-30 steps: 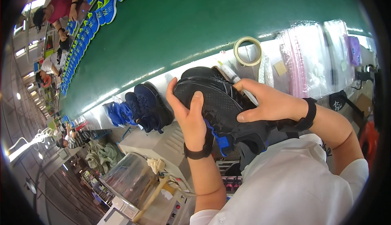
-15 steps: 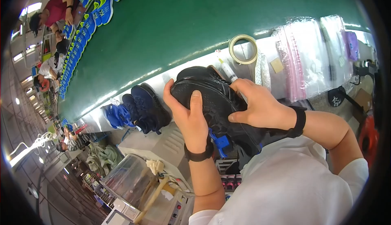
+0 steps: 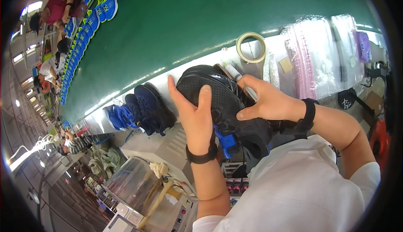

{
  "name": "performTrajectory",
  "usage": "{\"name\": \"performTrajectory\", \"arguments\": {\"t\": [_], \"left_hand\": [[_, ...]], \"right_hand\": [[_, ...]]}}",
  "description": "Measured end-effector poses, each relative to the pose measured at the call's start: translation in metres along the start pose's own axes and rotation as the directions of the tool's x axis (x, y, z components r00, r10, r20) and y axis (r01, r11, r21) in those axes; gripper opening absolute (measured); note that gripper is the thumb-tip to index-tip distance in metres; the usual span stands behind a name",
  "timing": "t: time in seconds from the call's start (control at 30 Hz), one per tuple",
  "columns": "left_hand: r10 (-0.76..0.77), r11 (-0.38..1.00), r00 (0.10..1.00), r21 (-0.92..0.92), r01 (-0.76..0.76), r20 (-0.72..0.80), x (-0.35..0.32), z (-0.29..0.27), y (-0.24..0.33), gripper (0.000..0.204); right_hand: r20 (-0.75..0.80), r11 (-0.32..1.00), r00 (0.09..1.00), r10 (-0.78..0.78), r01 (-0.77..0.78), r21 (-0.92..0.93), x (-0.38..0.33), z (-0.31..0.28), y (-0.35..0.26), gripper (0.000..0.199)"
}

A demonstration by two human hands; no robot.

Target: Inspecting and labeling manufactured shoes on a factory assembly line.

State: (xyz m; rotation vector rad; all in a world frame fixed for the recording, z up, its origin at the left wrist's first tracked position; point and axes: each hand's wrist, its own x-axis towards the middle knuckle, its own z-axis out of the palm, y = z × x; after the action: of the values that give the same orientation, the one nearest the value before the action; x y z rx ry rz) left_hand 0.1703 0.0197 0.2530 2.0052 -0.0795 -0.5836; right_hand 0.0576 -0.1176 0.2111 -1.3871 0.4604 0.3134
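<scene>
A black mesh shoe (image 3: 222, 102) sits between both my hands, close to my chest. My left hand (image 3: 193, 114) grips its left side, thumb over the top. My right hand (image 3: 268, 102) clasps its right side, fingers curled over the upper. Both wrists wear black bands. Under the shoe a blue part (image 3: 226, 140) of a machine or stand shows. The shoe's lower half is hidden behind my hands and my white shirt.
A long green conveyor belt (image 3: 189, 26) runs away to the upper left, lined with blue and green shoes (image 3: 100, 9). Dark blue shoes (image 3: 147, 108) stand at its near edge. A tape roll (image 3: 251, 47), a tube and clear plastic bags (image 3: 323, 51) lie to the right. Other people sit along the line.
Both hands and the black shoe have shifted slightly up and left in view; the grip on the shoe is unchanged.
</scene>
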Motion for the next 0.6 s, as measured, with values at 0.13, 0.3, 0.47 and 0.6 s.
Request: {"name": "performTrajectory", "arguments": {"t": [0.13,0.3,0.47,0.6], "left_hand": [[-0.003,0.979,0.985,-0.199,0.037,0.17,-0.015,-0.006,-0.007,0.106],[-0.161,0.857,0.967,-0.459,0.236,0.198,-0.03,-0.003,-0.01,0.106],[0.029,0.989,0.987,-0.145,-0.006,0.155,-0.023,-0.001,-0.008,0.096],[0.103,0.99,0.983,-0.115,-0.086,0.15,-0.024,0.002,-0.004,0.094]], "right_hand": [[0.004,0.999,1.0,-0.031,0.031,-0.041,0.0,-0.002,-0.004,0.053],[0.007,0.986,0.999,-0.052,0.052,-0.156,-0.002,0.0,-0.014,0.057],[-0.031,0.988,0.994,-0.106,0.102,-0.114,-0.003,0.005,-0.011,0.067],[-0.031,0.997,0.997,-0.067,0.066,-0.038,-0.002,0.002,-0.008,0.069]]}}
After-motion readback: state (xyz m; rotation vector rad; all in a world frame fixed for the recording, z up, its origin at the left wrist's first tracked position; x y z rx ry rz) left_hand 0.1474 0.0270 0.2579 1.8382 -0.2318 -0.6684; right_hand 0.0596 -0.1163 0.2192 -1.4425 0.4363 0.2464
